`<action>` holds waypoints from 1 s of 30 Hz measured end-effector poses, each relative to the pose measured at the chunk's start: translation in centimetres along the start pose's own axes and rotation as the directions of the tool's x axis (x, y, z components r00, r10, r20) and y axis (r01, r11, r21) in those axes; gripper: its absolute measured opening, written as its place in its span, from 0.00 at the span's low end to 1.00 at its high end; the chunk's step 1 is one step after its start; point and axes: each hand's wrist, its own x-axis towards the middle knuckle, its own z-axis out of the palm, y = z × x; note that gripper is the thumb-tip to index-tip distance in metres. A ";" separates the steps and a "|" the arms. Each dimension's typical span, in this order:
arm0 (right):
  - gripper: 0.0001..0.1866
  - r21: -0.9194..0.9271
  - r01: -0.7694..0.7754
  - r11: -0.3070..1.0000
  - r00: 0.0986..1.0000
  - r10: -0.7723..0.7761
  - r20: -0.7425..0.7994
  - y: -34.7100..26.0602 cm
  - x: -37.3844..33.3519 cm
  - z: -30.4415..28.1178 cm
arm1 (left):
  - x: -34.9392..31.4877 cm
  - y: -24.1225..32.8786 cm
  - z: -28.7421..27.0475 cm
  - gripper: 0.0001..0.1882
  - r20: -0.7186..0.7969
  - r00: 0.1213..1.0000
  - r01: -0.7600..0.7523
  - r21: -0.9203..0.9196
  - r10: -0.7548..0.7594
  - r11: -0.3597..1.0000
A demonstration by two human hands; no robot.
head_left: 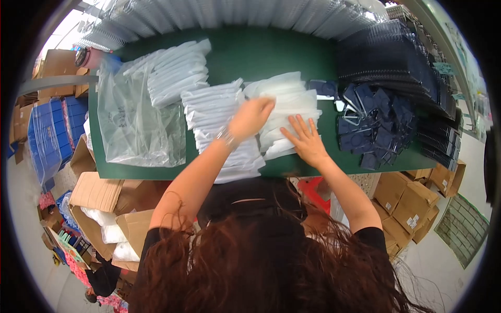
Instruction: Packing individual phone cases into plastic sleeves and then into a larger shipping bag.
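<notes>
Here, label by label:

Left hand: the left hand (251,117) is reaching across the middle of the green table (261,52), fingers curled down onto the top of the stack of white packets (287,101); whether it is pinching a packet or only pressing on it cannot be told from this angle. A metal bracelet (227,137) is sitting at its wrist.

Right hand: the right hand (305,138) is lying flat, fingers spread apart, palm down on the lower edge of the same stack, gripping nothing.

Packets under the hands: the stack is resting near the table's centre, just right of a second fanned pile of white packets (219,125) that is running toward the near edge under the left forearm.

Further left: a third pile of white packets (175,73) is lying beside a large clear plastic bag (138,122), which is spreading flat over the table's left part.

Right side: a heap of small dark blue pieces (373,125) is sitting just beside the right hand's stack, with dark stacked trays (396,57) behind it.

Back edge: clear ribbed trays (219,15) are lining the far side.

Floor: cardboard boxes (412,201) are standing below the table on the right, and more boxes (99,193) on the left.
</notes>
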 end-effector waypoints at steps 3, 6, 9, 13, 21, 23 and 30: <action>0.41 -0.050 0.062 0.997 0.992 -0.067 -0.107 0.3 2.3 0.1 | 7.7 -5.3 2.4 0.24 -0.287 0.953 0.019 0.384 0.100 0.923; 0.45 -0.080 0.002 0.997 0.996 -0.009 -0.090 2.0 3.7 -0.8 | 10.9 -3.9 3.2 0.28 -0.119 0.987 0.157 0.562 -0.109 0.812; 0.51 -0.042 -0.045 0.998 0.997 0.042 -0.069 3.5 6.3 -2.8 | 10.0 -2.0 4.2 0.25 0.171 0.970 0.049 0.560 -0.173 0.827; 0.52 0.054 -0.031 0.998 0.998 0.034 -0.045 3.6 8.8 -3.8 | 4.8 -0.8 5.5 0.17 0.023 0.999 -0.034 0.335 0.028 0.942; 0.33 0.195 -0.099 0.976 0.995 0.096 0.027 4.1 5.7 -0.7 | -3.9 0.8 -4.8 0.14 -0.566 0.790 -0.176 0.157 0.234 0.972; 0.34 0.479 -0.184 0.858 0.970 0.237 -0.052 3.6 6.4 -3.7 | -7.8 -3.7 -9.8 0.11 -0.854 0.516 0.117 0.149 0.068 0.982; 0.30 0.830 -0.095 0.550 0.978 0.208 -0.026 -6.8 13.8 -15.1 | -18.9 -18.8 -10.9 0.06 -0.941 0.288 0.745 0.102 -0.179 0.660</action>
